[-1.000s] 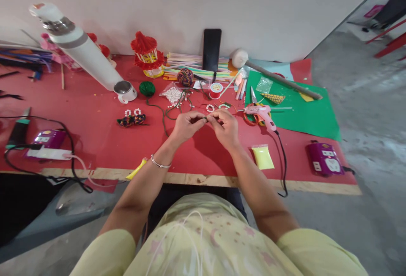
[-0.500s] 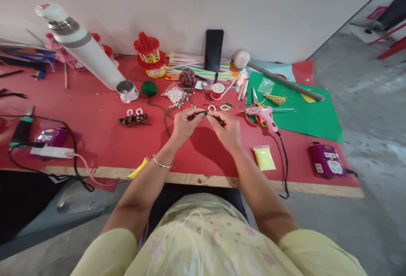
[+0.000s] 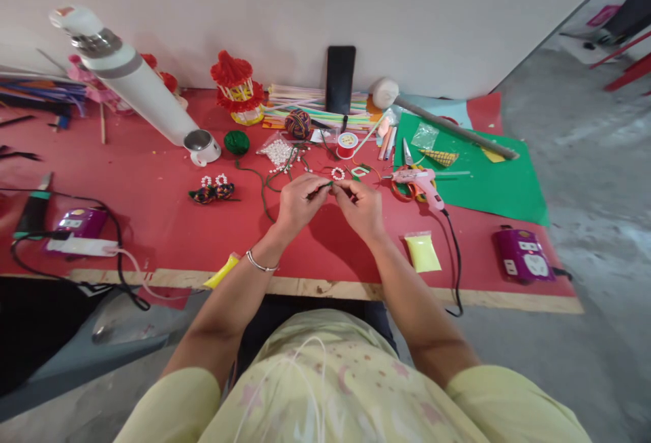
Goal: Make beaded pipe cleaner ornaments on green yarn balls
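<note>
My left hand (image 3: 299, 203) and my right hand (image 3: 362, 207) meet over the middle of the red table (image 3: 163, 226), fingertips pinched together on a thin dark green cord (image 3: 325, 186). The cord trails off behind my left hand toward a green yarn ball (image 3: 237, 142). A bag of white beads (image 3: 277, 151) and a small bead ring (image 3: 338, 173) lie just beyond my fingers. What exactly sits between the fingertips is too small to make out beyond the cord.
A pink glue gun (image 3: 420, 182) and orange scissors lie right of my hands, a green sheet (image 3: 478, 178) beyond. A white bottle (image 3: 122, 76) leans at back left. A phone (image 3: 340, 80) stands against the wall. Purple power strips (image 3: 523, 256) sit near both edges.
Both hands stay pinched together on the cord, with only slight shifts of the fingers and a small camera wobble.
</note>
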Action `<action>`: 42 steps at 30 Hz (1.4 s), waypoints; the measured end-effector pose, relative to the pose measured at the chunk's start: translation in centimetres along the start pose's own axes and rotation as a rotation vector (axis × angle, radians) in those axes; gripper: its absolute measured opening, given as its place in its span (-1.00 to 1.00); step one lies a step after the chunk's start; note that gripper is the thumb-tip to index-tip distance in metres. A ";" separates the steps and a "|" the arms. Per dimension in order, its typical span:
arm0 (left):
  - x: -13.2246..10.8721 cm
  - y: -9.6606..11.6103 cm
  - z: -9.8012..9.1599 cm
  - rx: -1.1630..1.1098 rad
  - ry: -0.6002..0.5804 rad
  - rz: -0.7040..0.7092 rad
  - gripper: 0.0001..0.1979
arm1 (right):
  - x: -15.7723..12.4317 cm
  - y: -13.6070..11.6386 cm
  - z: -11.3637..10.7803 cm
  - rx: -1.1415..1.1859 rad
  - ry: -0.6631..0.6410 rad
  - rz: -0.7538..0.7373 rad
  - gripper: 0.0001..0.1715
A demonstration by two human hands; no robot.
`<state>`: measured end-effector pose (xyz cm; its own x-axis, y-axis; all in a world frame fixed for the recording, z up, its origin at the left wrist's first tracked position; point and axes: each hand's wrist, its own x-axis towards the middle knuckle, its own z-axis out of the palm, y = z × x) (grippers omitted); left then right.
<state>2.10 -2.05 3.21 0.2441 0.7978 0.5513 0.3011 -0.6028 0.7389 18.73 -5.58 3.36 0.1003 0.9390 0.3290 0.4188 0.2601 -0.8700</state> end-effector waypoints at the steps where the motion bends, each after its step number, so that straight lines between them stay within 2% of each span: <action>1: 0.0 0.1 0.0 0.005 0.001 -0.008 -0.85 | 0.0 -0.1 0.0 -0.007 0.000 -0.007 -0.71; 5: -0.1 0.5 0.3 -0.061 0.047 -0.113 -0.88 | -0.1 -0.5 0.2 0.015 -0.005 0.005 -0.76; 8: -0.1 0.0 0.6 -0.226 0.106 -0.310 -0.87 | -0.3 -1.0 0.2 0.062 -0.016 0.050 -0.77; 10: 0.0 -0.6 0.7 -0.354 0.190 -0.441 -0.81 | -0.4 -1.2 0.2 0.104 -0.024 0.070 -0.79; 12: 0.1 -1.1 0.7 -0.430 0.256 -0.505 -0.75 | -0.5 -1.2 0.0 0.170 -0.084 0.082 -0.78; 15: 0.2 -1.3 0.7 -0.446 0.249 -0.499 -0.72 | -0.6 -1.0 -0.1 0.227 -0.164 0.113 -0.52; 17: 0.2 -1.0 0.7 -0.404 0.213 -0.465 -0.74 | -0.5 -0.9 -0.1 0.174 -0.117 0.136 -0.37; 18: 0.2 -0.9 0.7 -0.378 0.199 -0.448 -0.75 | -0.4 -0.8 0.0 0.144 -0.077 0.136 -0.37; 22: 0.0 -0.4 0.7 -0.372 0.113 -0.419 -0.76 | -0.1 -0.5 0.2 0.146 0.011 0.094 -0.67; 27: -0.2 -0.5 0.7 -0.470 -0.044 -0.484 -0.76 | 0.0 0.1 0.0 0.129 -0.014 0.088 -0.66; 32: -0.1 -0.6 0.7 -0.509 -0.010 -0.562 -0.79 | -0.1 0.0 -0.1 0.160 -0.063 0.090 -0.67; 36: -0.2 -0.5 0.7 -0.468 -0.044 -0.540 -0.80 | 0.1 0.1 0.0 0.098 -0.028 0.078 -0.64; 39: -0.2 -0.2 0.6 -0.447 -0.082 -0.502 -0.80 | 0.2 0.3 -0.1 0.003 -0.057 0.017 -0.63; 42: -0.1 -0.1 0.5 -0.385 -0.058 -0.431 -0.83 | 0.1 0.3 -0.3 -0.035 -0.085 -0.039 -0.66</action>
<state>2.50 -2.07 2.93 0.2275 0.9613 0.1556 0.0303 -0.1667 0.9855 19.13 -5.45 3.23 0.0070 0.9446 0.3283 0.4527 0.2897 -0.8433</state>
